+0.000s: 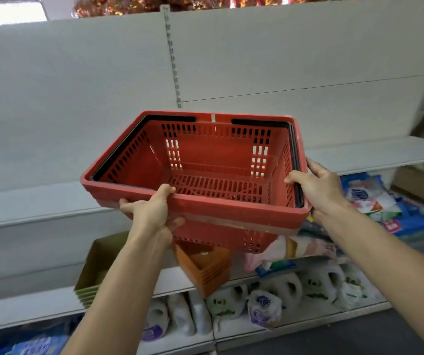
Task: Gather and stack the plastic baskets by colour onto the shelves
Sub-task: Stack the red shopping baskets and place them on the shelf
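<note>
Red baskets (205, 175): two or more nested, judging by the doubled rim; held in the air in front of the bare grey shelf (39, 201), not yet set down.
Handling: likely light, stiff plastic with slotted walls; smooth rim may slip, so take hold on opposite rims.
Left hand (152, 213): grip closed on the near rim, thumb on top, fingers beneath.
Right hand (316, 185): grip clamped on the right rim, beside the folded black handle (297, 165).
Contents: top basket holds nothing.
Orange baskets (205, 270): nested stack on the lower shelf, top one seems empty.
Green baskets (95, 272): nested stack left of them, inside partly hidden.
</note>
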Available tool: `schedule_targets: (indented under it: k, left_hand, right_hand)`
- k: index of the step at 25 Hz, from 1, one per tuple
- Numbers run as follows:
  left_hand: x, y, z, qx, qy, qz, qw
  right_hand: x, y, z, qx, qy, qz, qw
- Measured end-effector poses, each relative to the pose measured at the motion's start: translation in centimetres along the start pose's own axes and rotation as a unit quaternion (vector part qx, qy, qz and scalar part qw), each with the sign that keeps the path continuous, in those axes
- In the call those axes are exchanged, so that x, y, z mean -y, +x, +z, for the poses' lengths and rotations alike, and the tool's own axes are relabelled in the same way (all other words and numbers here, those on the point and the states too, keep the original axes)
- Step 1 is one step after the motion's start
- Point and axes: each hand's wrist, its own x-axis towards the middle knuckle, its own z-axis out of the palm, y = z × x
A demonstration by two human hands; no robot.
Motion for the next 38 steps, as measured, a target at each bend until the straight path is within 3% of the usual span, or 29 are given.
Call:
schedule_targets:
  k: [8, 15, 17, 19, 21, 22, 24, 26, 28, 30, 31, 32, 33, 35, 36, 38]
  left_hand:
    - [-0.9, 0.8, 14.1, 0.063, 0.071, -0.006, 0.996]
    - [0.3, 3.8, 23.6, 0.127, 0.049, -0.072, 0.988]
    - [1.2, 4.5, 25.8, 0.165, 0.050, -0.060, 0.983]
    - [2.5, 5.3, 26.5, 0.218, 0.118, -0.006, 0.969]
    - [4.0, 6.6, 26.3, 0.232, 0.240, 0.121, 0.935]
    - [4.4, 7.5, 26.3, 0.185, 0.319, 0.226, 0.902]
    - [4.8, 9.3, 26.5, 0.036, 0.418, 0.450, 0.789]
    - [5.1, 10.9, 27.6, 0.016, 0.436, 0.596, 0.675]
    - [5.1, 12.8, 28.4, 0.045, 0.464, 0.633, 0.618]
    - [4.9, 14.6, 28.4, 0.046, 0.485, 0.616, 0.619]
    - [4.8, 15.2, 28.1, 0.045, 0.487, 0.615, 0.619]
    - [4.7, 15.7, 27.8, 0.042, 0.494, 0.621, 0.607]
    - [4.6, 16.1, 27.5, 0.039, 0.504, 0.631, 0.588]
    - [4.4, 16.8, 27.1, 0.037, 0.516, 0.648, 0.559]
    - [4.3, 17.1, 27.0, 0.039, 0.511, 0.654, 0.557]
    - [4.2, 17.2, 27.2, 0.043, 0.487, 0.657, 0.574]
  right_hand:
    - [2.8, 8.8, -6.6, -0.082, 0.016, 0.028, 0.996]
    - [8.8, 17.7, -9.7, -0.116, -0.075, 0.025, 0.990]
    - [9.2, 21.1, -10.7, -0.122, -0.090, 0.046, 0.987]
    - [9.4, 24.9, -11.8, -0.113, -0.098, 0.080, 0.985]
    - [9.5, 28.4, -12.6, -0.086, -0.107, 0.128, 0.982]
    - [9.7, 30.0, -12.8, -0.067, -0.116, 0.147, 0.980]
    - [10.1, 32.3, -12.8, -0.027, -0.132, 0.171, 0.976]
    - [10.4, 33.5, -13.0, 0.005, -0.140, 0.164, 0.976]
    - [10.2, 33.9, -13.5, 0.026, -0.112, 0.118, 0.986]
    - [9.3, 33.1, -14.4, -0.001, -0.148, -0.039, 0.988]
    - [8.4, 31.9, -14.7, -0.021, -0.210, -0.161, 0.964]
    - [7.6, 30.5, -14.6, -0.029, -0.301, -0.290, 0.908]
    - [6.6, 29.3, -14.3, -0.015, -0.420, -0.402, 0.814]
    - [4.1, 28.8, -13.7, -0.012, -0.611, -0.543, 0.576]
    - [3.3, 29.2, -13.5, -0.022, -0.642, -0.566, 0.516]
    - [2.9, 30.9, -13.8, -0.054, -0.634, -0.575, 0.514]
